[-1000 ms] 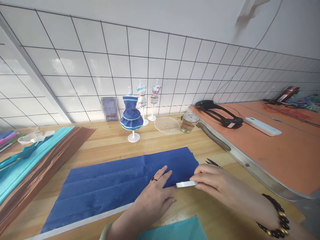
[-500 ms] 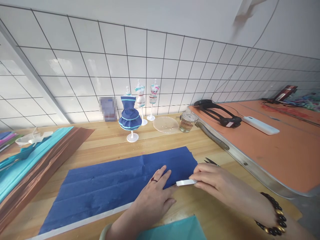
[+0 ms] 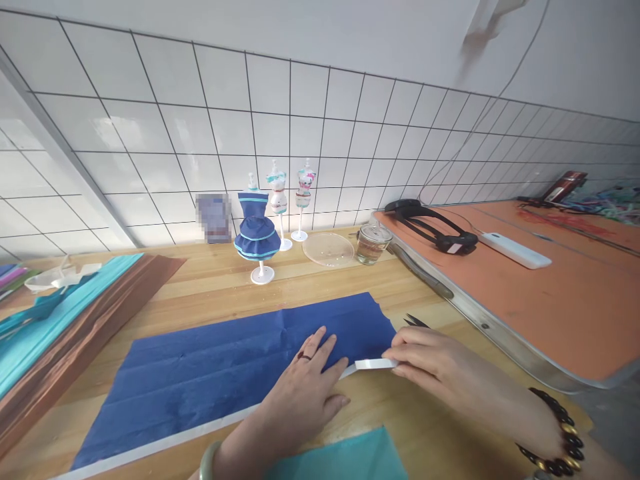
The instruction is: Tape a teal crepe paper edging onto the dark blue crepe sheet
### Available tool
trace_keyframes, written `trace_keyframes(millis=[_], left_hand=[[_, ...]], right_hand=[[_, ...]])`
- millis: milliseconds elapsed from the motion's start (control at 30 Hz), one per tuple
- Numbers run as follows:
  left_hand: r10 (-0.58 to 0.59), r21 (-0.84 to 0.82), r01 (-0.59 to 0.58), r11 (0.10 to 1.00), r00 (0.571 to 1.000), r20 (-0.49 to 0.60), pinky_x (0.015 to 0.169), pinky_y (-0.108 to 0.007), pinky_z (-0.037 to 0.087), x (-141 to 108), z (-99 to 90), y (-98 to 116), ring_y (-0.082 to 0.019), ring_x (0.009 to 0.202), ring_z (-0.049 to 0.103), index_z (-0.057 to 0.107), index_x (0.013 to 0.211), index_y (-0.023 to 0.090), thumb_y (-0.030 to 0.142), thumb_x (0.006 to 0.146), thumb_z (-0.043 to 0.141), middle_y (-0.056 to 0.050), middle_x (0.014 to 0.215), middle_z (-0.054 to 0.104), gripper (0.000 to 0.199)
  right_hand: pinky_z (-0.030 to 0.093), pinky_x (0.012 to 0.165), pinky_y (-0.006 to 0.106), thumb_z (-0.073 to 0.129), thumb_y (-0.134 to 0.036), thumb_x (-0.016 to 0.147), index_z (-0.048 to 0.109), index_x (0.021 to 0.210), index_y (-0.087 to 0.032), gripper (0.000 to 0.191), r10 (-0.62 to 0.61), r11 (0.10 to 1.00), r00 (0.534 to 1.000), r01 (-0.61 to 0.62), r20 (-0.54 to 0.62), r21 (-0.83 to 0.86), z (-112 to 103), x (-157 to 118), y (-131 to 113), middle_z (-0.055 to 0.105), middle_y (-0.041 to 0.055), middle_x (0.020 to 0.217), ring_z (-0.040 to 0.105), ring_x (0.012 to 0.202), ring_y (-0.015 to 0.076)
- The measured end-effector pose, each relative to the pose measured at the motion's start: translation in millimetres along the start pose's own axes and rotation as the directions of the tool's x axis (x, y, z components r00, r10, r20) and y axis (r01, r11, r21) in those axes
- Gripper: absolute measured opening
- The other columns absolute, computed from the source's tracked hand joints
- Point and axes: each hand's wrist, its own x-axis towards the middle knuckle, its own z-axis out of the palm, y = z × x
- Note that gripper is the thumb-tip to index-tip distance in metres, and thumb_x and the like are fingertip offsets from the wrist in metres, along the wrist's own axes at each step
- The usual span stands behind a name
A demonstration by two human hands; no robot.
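Note:
A long sheet of dark blue crepe paper (image 3: 200, 367) lies flat on the wooden table, a white tape strip (image 3: 175, 440) running along its near edge. My left hand (image 3: 305, 380) rests on the sheet's near edge towards the right, fingers spread and pressing down. Pinched between the fingers of my right hand (image 3: 435, 363) is a roll of white tape (image 3: 373, 364), seen edge-on at the sheet's right end. From the roll, a short length of tape reaches back to my left fingertips. Black scissors (image 3: 416, 321) lie partly hidden behind my right hand.
Teal paper (image 3: 345, 460) lies at the near edge. Brown crepe paper (image 3: 95, 333) and turquoise paper (image 3: 60, 320) lie left. Behind stand a small dress form in a blue dress (image 3: 257, 230), two more forms, a clear lid (image 3: 327, 250) and a cup (image 3: 373, 243). An orange case (image 3: 540, 300) is right.
The view has shifted slightly. My left fingers have moved a little away from the roll, and a short piece of tape now shows between them. My right hand keeps its hold.

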Motion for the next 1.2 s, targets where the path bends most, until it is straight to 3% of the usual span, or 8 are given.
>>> trace_keyframes(millis=[100, 200, 367, 567, 700, 833, 1000, 1200], left_hand=[[0.019, 0.046, -0.016, 0.999, 0.998, -0.055, 0.101, -0.046, 0.038, 5.2, 3.1, -6.1, -0.029, 0.133, 0.025, 0.050, 0.124, 0.022, 0.042, 0.089, 0.045, -0.008, 0.137, 0.044, 0.040], [0.056, 0.105, -0.049, 0.993, 0.996, -0.069, 0.105, -0.043, 0.033, 14.9, 6.2, -14.7, -0.026, 0.131, 0.031, 0.050, 0.123, 0.019, 0.029, 0.093, 0.040, -0.009, 0.131, 0.050, 0.034], [0.002, 0.147, 0.007, 0.989, 0.998, -0.063, 0.103, -0.043, 0.035, 30.1, 13.7, -24.9, -0.027, 0.129, 0.034, 0.053, 0.119, 0.017, 0.024, 0.090, 0.047, -0.010, 0.131, 0.049, 0.031], [-0.019, 0.132, 0.032, 0.991, 0.995, -0.095, 0.101, -0.045, 0.035, 35.2, 14.5, -15.8, -0.028, 0.127, 0.034, 0.054, 0.116, 0.015, 0.019, 0.087, 0.051, -0.011, 0.129, 0.049, 0.029], [-0.029, 0.086, 0.037, 0.996, 0.995, -0.094, 0.079, -0.035, 0.046, 34.3, 4.5, -1.2, -0.020, 0.095, 0.051, 0.061, 0.090, 0.019, 0.013, 0.087, 0.047, -0.004, 0.095, 0.060, 0.015], [0.029, 0.099, -0.025, 0.995, 0.999, -0.040, 0.069, -0.032, 0.044, 29.9, 1.0, 7.8, -0.017, 0.077, 0.049, 0.058, 0.073, 0.019, 0.011, 0.087, 0.045, -0.001, 0.076, 0.054, 0.020], [0.127, 0.251, -0.145, 0.957, 0.988, 0.086, 0.068, -0.033, 0.045, 24.2, 4.0, 11.6, -0.019, 0.076, 0.049, 0.056, 0.090, 0.017, 0.003, 0.081, 0.044, -0.003, 0.081, 0.054, 0.020], [0.092, 0.252, -0.127, 0.959, 0.985, 0.145, 0.071, -0.034, 0.048, 23.8, 1.0, 14.7, -0.019, 0.078, 0.049, 0.054, 0.099, 0.016, 0.002, 0.082, 0.040, -0.004, 0.088, 0.053, 0.026]], right_hand=[[0.042, 0.073, 0.028, 0.044, -0.025, 0.093, 0.063, 0.094, -0.025, 0.019, -0.009, 1.000, 1.000, 0.009, 0.003, -0.008, 1.2, -1.6, 0.3, 0.058, 0.0001, 0.091, 0.055, 0.083, 0.0155], [0.042, 0.072, 0.027, 0.043, -0.024, 0.093, 0.062, 0.091, -0.025, 0.019, 0.000, 1.000, 1.000, 0.000, 0.008, -0.005, 1.6, -1.8, -0.3, 0.057, -0.0001, 0.090, 0.055, 0.082, 0.0151], [0.042, 0.074, 0.027, 0.043, -0.023, 0.093, 0.061, 0.091, -0.024, 0.017, 0.010, 1.000, 1.000, -0.010, 0.025, -0.003, 0.8, -2.1, -3.3, 0.056, -0.0001, 0.091, 0.055, 0.083, 0.0148], [0.043, 0.075, 0.027, 0.044, -0.021, 0.093, 0.061, 0.094, -0.024, 0.018, -0.005, 1.000, 1.000, 0.005, 0.023, -0.006, 1.7, -4.0, 0.5, 0.057, 0.0002, 0.093, 0.055, 0.085, 0.0147], [0.043, 0.076, 0.029, 0.044, -0.021, 0.093, 0.062, 0.098, -0.024, 0.019, -0.022, 0.999, 1.000, 0.022, 0.008, -0.037, 2.3, -1.8, 3.0, 0.057, 0.0011, 0.095, 0.055, 0.087, 0.0157], [0.043, 0.074, 0.029, 0.044, -0.021, 0.093, 0.062, 0.098, -0.024, 0.019, -0.025, 0.998, 1.000, 0.025, 0.005, -0.062, 0.6, 1.4, 1.6, 0.057, 0.0006, 0.092, 0.055, 0.084, 0.0154], [0.042, 0.071, 0.028, 0.046, -0.021, 0.092, 0.063, 0.096, -0.024, 0.018, -0.026, 0.996, 1.000, 0.027, 0.005, -0.084, -3.1, 6.4, -2.5, 0.057, -0.0002, 0.089, 0.054, 0.080, 0.0149], [0.042, 0.071, 0.028, 0.048, -0.021, 0.091, 0.066, 0.097, -0.025, 0.019, -0.036, 0.994, 0.999, 0.035, -0.008, -0.102, -3.6, 9.0, -3.4, 0.059, 0.0003, 0.086, 0.055, 0.078, 0.0157]])
